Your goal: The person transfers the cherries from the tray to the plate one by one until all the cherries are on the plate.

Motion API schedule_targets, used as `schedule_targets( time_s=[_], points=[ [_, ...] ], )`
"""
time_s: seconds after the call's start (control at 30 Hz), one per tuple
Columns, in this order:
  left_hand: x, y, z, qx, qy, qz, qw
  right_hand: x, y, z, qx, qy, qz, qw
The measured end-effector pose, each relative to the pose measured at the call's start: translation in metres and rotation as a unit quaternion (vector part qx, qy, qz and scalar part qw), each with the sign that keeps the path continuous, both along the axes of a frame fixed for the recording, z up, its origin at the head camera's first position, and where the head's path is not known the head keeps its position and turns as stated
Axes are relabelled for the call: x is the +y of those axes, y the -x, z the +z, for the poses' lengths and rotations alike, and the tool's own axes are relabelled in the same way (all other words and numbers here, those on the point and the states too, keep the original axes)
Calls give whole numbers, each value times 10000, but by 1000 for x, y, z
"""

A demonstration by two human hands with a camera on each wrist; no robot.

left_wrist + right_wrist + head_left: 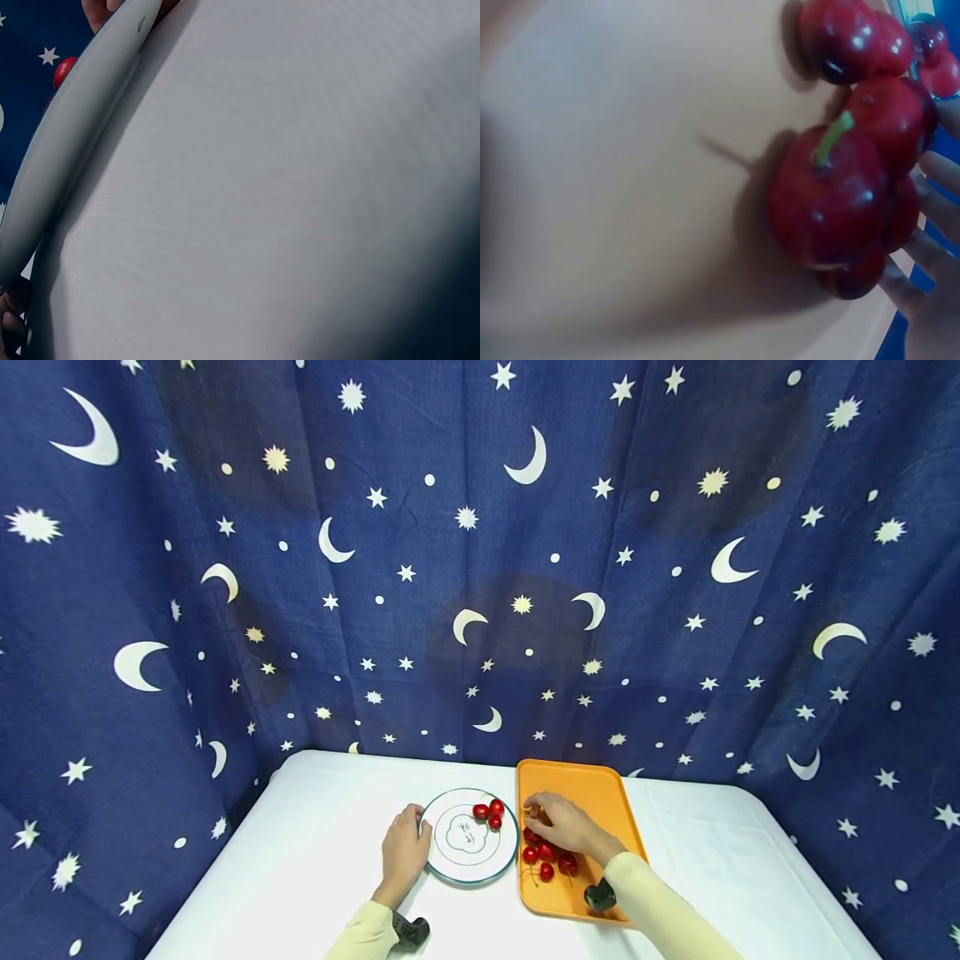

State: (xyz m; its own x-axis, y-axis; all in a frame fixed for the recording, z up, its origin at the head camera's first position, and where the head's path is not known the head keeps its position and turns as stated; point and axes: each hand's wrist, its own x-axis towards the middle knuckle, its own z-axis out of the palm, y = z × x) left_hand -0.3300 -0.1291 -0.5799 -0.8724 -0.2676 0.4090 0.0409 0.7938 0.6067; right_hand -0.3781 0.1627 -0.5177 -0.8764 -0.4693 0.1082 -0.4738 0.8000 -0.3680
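Observation:
A round white plate (454,875) with a dark blue-green rim lies on the table and carries 3 red cherries (495,807). My left hand (403,853) holds the plate's left edge, with fingers and thumb set apart along the rim. To the right, an orange tray (615,806) bears several cherries (547,872), some with stems. Over this tray my right hand (568,825) reaches down at the far side of the cherries, partly covering some. In the right wrist view its fingers (930,259) are spread loosely behind the clustered cherries (829,202).
The tray stands right beside the plate on a white-covered table (315,827). Behind it hangs a dark blue curtain (420,635) with moons and stars. Dark devices (411,932) are strapped at both wrists.

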Motion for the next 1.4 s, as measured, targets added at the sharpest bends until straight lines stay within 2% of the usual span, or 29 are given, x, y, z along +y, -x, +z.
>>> schedule_targets(
  time_s=[0.33,0.6,0.87,1.23,1.4],
  points=[
    [1,-1,-1,-124,-133,2,9998,-1,-3,-4,-70,-58,223,9997],
    [1,-1,-1,-36,-123,12,9999,-4,-2,-6,-294,4,-67,9995],
    [-2,1,0,60,-65,64,9999,-7,1,-1,103,42,-48,9999],
    [-1,-2,0,62,-126,1,9999,-2,3,-1,281,22,-159,9995],
    [2,-2,1,92,-133,-30,9999,2,5,4,425,115,-197,9988]
  ],
)
